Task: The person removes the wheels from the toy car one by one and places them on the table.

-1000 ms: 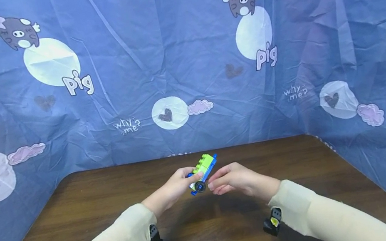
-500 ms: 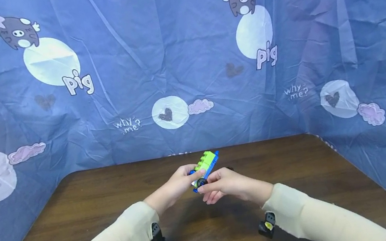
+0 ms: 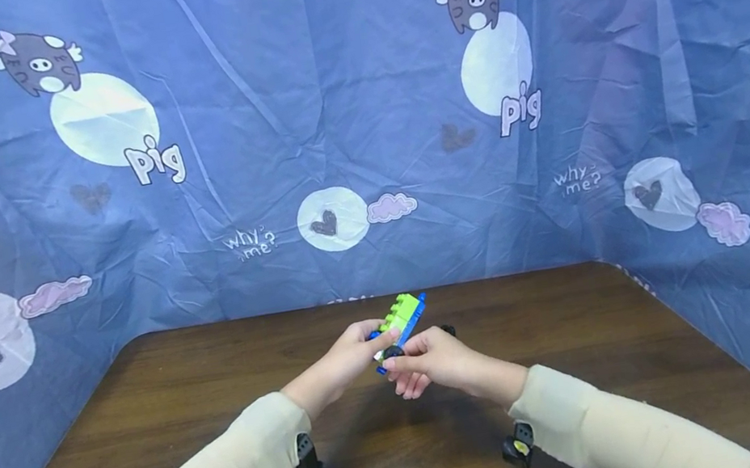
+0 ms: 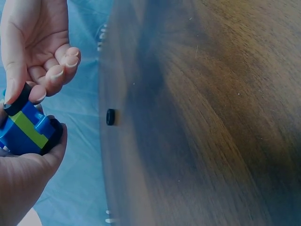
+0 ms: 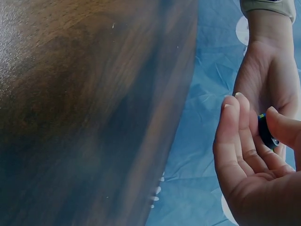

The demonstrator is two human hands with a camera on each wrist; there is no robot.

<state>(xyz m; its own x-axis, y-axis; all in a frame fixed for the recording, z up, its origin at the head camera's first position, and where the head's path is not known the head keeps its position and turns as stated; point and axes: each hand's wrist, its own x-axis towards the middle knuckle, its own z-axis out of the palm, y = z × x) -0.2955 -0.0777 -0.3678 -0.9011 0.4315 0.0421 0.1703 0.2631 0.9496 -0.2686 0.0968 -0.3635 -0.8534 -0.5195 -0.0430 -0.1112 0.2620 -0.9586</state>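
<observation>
My left hand [image 3: 346, 357] grips a toy car [image 3: 404, 311] of lime-green and blue bricks, tilted and held above the table. At the car's near end, my right hand [image 3: 450, 359] pinches a black wheel [image 3: 392, 352] between thumb and index finger. In the left wrist view that black wheel [image 4: 19, 100] sits against the car's blue side, and another dark wheel lies under the left hand's fingers. The right wrist view shows the wheel [image 5: 266, 132] by the thumb, with most of the car hidden behind the hands. The right hand's other fingers are loosely bent.
A loose black tyre [image 4: 111, 117] stands on the brown wooden table [image 3: 220, 373] near its far edge, partly behind my right hand in the head view. A blue printed cloth [image 3: 355, 106] hangs behind and along both sides of the table.
My right hand has moved left and taken hold of the car's wheel. The car has shifted slightly up and right with my left hand. The loose tyre has come into view behind the right hand.
</observation>
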